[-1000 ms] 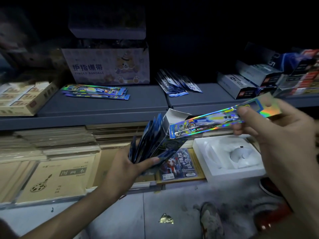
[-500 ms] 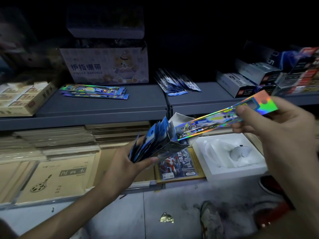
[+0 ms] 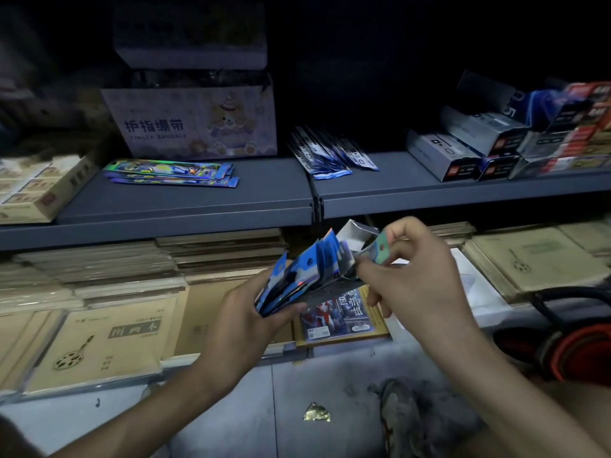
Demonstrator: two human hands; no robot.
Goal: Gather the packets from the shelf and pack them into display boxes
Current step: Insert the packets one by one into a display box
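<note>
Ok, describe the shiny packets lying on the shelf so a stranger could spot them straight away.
Start at the grey upper shelf, left of the join between its two sections. In front of the lilac carton printed with a bear lies a flat stack of long packets. Unlike the blue-and-white packets fanned out right of the join, these shimmer rainbow-holographic.

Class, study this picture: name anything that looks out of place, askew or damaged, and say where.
A crumpled gold foil scrap lies on the grey floor, like litter. On the upper shelf, the blue-and-white packets lie fanned askew, not stacked.
</note>
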